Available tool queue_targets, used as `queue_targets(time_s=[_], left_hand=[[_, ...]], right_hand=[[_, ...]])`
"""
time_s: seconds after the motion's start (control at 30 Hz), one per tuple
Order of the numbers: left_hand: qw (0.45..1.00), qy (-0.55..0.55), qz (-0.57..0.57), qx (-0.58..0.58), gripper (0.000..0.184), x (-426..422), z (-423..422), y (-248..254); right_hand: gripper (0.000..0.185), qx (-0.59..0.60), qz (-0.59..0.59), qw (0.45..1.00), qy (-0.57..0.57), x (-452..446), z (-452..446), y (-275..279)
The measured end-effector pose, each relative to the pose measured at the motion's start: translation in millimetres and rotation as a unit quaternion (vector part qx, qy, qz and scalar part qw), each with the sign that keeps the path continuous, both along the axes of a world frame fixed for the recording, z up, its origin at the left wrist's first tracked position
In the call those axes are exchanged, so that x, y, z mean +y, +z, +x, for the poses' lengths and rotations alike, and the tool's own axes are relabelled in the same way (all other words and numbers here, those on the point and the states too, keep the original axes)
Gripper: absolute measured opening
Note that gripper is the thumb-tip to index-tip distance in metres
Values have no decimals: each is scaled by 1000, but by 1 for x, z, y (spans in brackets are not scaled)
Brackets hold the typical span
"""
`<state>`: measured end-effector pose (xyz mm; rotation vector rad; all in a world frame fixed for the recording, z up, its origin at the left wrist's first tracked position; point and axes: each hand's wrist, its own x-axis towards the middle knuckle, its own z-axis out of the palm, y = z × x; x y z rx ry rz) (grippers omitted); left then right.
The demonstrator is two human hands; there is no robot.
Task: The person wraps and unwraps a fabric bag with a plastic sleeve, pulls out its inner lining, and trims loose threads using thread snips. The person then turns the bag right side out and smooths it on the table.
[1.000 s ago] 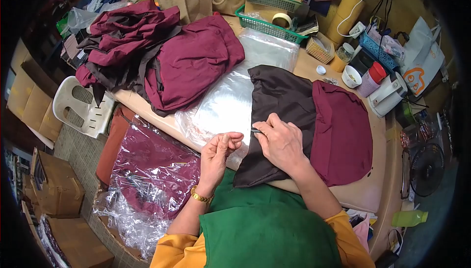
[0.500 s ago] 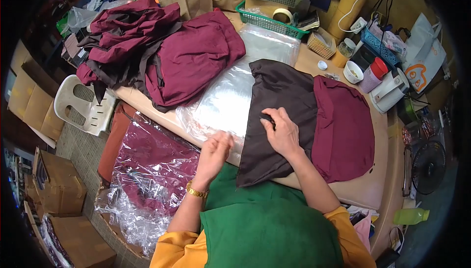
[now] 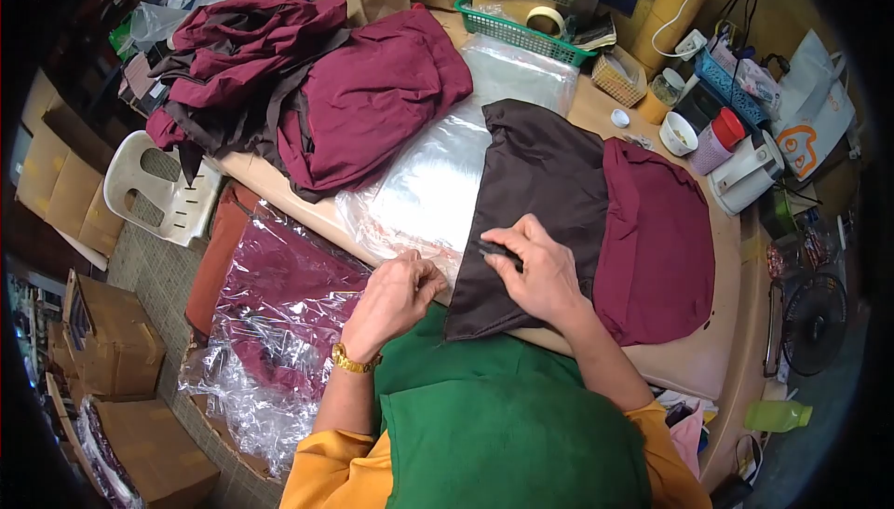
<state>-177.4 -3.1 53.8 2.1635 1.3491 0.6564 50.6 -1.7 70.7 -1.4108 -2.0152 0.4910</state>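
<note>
A dark brown and maroon fabric piece (image 3: 535, 174) lies flat before me, with its rounded maroon section (image 3: 656, 248) on the right. Over the brown section is my right hand (image 3: 540, 271), its fingers closed around a small black tool (image 3: 503, 253) that is mostly hidden. My left hand (image 3: 399, 293), a gold watch on its wrist, hovers just off the fabric's left edge. Its fingertips are pinched together; whatever is between them is too small to make out. Clear plastic sheets (image 3: 433, 174) lie under and beyond the fabric.
More maroon and brown fabric (image 3: 372, 90) is heaped at the back left. Plastic-wrapped maroon items (image 3: 289, 295) sit low at my left, near a white chair (image 3: 163, 192). Green baskets (image 3: 521, 34), a white bowl (image 3: 678, 135) and an electric kettle (image 3: 745, 174) line the table's back.
My right hand has moved slightly toward me and turned, showing more of the black tool. The left hand has lowered and its fingertips have come together near the fabric's edge.
</note>
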Motion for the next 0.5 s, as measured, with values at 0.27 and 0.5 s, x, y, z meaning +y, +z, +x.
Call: queue_targets(time_s=[0.27, 0.5], left_hand=[[995, 64, -40, -69, 16, -3, 5, 13], [995, 52, -12, -85, 15, -6, 8, 16]], right_hand=[[24, -64, 70, 994, 46, -18, -19, 8], [26, -103, 137, 984, 47, -16, -30, 5]])
